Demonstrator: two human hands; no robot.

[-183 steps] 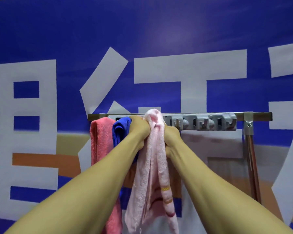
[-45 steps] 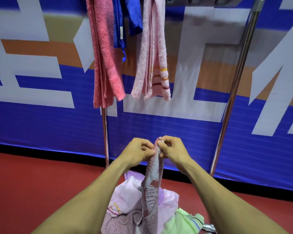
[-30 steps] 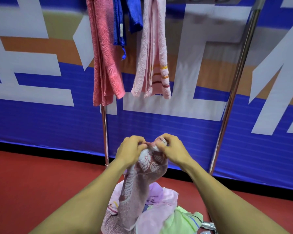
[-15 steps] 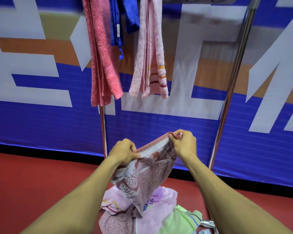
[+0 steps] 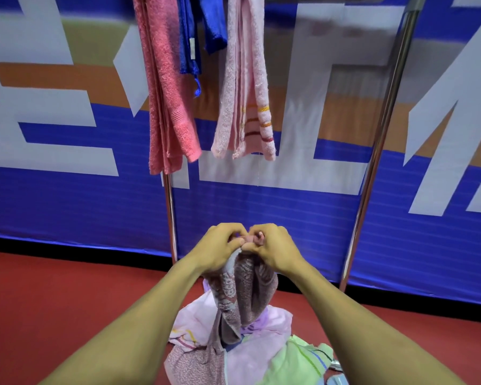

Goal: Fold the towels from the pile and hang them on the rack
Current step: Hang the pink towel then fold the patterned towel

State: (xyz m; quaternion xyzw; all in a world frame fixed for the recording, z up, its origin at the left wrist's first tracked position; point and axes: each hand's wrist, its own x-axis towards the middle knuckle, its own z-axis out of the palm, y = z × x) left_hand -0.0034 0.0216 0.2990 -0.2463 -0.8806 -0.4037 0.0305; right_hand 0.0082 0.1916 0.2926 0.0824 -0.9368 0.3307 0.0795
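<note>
Above pile, we pinch patterned towel top edge, left hand and right hand touching — corners could slip, fold skews — loose tail may drag pile.

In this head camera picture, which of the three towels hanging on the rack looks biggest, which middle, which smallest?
Largest to smallest, as seen:
1. coral towel
2. pale pink striped towel
3. blue towel, clearly the smallest

The first two look close in size, and all three are cut off at the top edge, so true sizes stay unsure.
</note>
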